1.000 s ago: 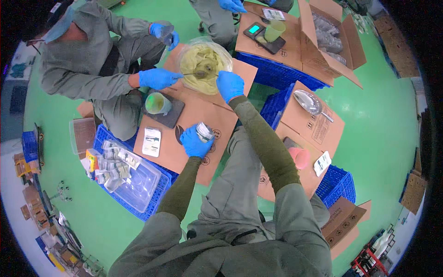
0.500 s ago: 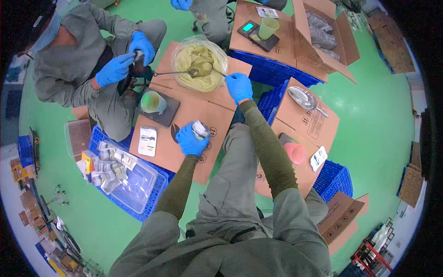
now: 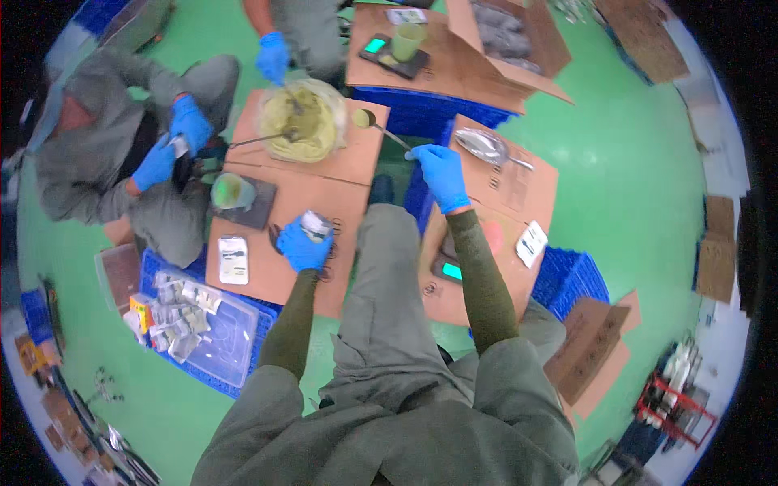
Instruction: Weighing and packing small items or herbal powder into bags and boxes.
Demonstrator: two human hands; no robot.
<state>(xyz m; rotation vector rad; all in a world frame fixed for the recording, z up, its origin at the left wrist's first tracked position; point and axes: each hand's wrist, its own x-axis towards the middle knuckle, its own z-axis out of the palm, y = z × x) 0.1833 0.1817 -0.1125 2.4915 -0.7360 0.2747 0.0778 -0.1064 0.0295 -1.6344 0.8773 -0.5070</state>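
Fingers of the right hand (image 3: pixel 442 174), in a blue glove, close around the end of a long metal spoon (image 3: pixel 379 128). The spoon slants up and to the left from the hand, and its bowl carries a rounded heap of yellow-green paste. That bowl hangs just beside the right edge of a big clear bag (image 3: pixel 301 123) full of the same paste, over the cardboard (image 3: pixel 324 202) that covers the crate-top work surface.

The left hand (image 3: pixel 303 245), also gloved in blue, is wrapped around a small silvery pouch (image 3: pixel 316 225). The pouch stands roughly upright with its top end showing above the fingers; whether its mouth is open cannot be told. It is held above the near part of the same cardboard, well apart from the spoon's bowl.

Left of the pouch a green cup (image 3: pixel 228 193) sits on a dark scale (image 3: pixel 245 207), and a white packet (image 3: pixel 233 259) lies flat on the cardboard nearer the person. Below that, a clear tray (image 3: pixel 231 340) in a blue crate holds more small pouches.

To the right, another cardboard sheet bears a shiny flat pouch (image 3: pixel 485 146). Across the bag, a seated person in grey holds a small thing in two gloved hands (image 3: pixel 174 142), and a second spoon handle pokes out of the paste. Another person's gloved hand (image 3: pixel 274 57) hangs above the bag.
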